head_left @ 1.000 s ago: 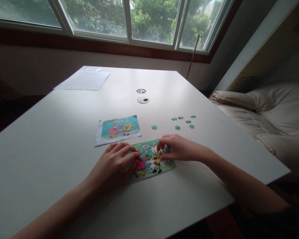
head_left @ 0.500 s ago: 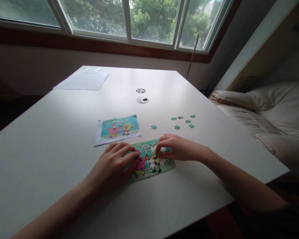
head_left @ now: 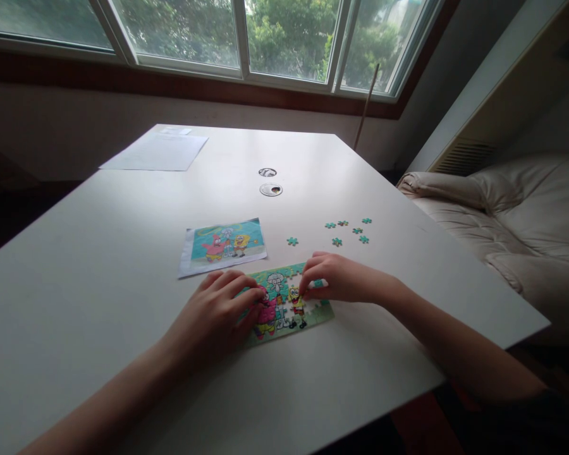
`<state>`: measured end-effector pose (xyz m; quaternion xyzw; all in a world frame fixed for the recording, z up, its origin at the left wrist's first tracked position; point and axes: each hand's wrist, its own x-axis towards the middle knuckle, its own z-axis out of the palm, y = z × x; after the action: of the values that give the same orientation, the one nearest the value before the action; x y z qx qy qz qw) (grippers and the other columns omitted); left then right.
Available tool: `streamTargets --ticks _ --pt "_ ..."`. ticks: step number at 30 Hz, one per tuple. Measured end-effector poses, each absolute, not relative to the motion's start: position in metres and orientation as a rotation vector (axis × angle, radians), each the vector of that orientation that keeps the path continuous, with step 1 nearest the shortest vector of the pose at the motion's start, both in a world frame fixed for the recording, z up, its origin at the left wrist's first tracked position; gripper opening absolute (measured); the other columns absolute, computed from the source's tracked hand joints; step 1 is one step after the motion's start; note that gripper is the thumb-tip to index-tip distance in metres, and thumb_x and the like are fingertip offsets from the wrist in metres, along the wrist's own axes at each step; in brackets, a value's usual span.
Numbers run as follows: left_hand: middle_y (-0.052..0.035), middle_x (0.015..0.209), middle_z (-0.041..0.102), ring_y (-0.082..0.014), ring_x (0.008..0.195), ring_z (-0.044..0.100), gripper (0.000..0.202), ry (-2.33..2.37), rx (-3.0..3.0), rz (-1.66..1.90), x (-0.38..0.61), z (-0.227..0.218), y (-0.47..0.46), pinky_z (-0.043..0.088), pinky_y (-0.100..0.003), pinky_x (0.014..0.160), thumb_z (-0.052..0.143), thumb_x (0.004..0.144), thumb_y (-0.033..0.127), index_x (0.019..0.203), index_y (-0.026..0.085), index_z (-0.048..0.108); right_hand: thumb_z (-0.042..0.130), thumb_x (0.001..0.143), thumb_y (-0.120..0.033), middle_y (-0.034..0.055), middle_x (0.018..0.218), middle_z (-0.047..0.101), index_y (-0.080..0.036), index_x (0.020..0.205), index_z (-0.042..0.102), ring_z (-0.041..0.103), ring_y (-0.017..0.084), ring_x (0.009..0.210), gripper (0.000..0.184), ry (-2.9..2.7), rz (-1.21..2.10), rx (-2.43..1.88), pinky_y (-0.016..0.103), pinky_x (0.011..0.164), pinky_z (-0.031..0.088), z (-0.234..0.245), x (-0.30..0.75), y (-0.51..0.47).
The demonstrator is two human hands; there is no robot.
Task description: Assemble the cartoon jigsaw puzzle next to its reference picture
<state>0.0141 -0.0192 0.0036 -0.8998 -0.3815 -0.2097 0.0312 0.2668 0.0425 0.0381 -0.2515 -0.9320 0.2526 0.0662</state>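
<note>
A jigsaw puzzle of bright cartoon figures lies on the white table, with white gaps in its right half. My left hand rests over the puzzle's left end, fingers bent against its surface and partly hiding the pink figure. Above the right half, my right hand has thumb and forefinger pinched together at the yellow figure's side, on a puzzle piece mostly hidden by the fingertips. Just behind the puzzle lies a printed picture of the same cartoon scene.
Several loose teal puzzle pieces lie behind my right hand, one apart from them. Two round cable-hole covers sit in the table. White paper lies at the far left. A cream sofa stands to the right.
My right hand has drawn slightly right, uncovering more of the yellow figure's face. My left hand stays on the puzzle, and the loose pieces have not moved.
</note>
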Motion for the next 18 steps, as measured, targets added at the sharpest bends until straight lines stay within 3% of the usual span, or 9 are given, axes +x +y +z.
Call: streamTargets --ticks 11,18 --pt "-0.0034 0.098 0.065 -0.0204 0.092 0.054 0.015 -1.052 -2.865 -0.679 0.016 0.007 -0.022 0.041 -0.034 0.082 0.051 0.090 0.022 0.101 0.022 0.061 0.066 0.080 -0.023 0.0059 0.092 0.064 -0.019 0.091 0.068 0.056 0.016 0.085 0.013 -2.753 0.774 -0.849 0.027 0.075 0.043 0.041 0.289 0.060" --pt "-0.0052 0.100 0.065 -0.0201 0.094 0.057 0.018 -0.906 -2.925 -0.665 0.022 0.009 -0.025 0.043 -0.033 0.082 0.049 0.090 0.019 0.103 0.021 0.061 0.070 0.070 -0.048 0.0050 0.094 0.057 -0.020 0.113 0.057 0.053 0.019 0.083 0.053 -2.827 0.897 -1.192 0.027 0.069 0.041 0.051 0.307 0.065"
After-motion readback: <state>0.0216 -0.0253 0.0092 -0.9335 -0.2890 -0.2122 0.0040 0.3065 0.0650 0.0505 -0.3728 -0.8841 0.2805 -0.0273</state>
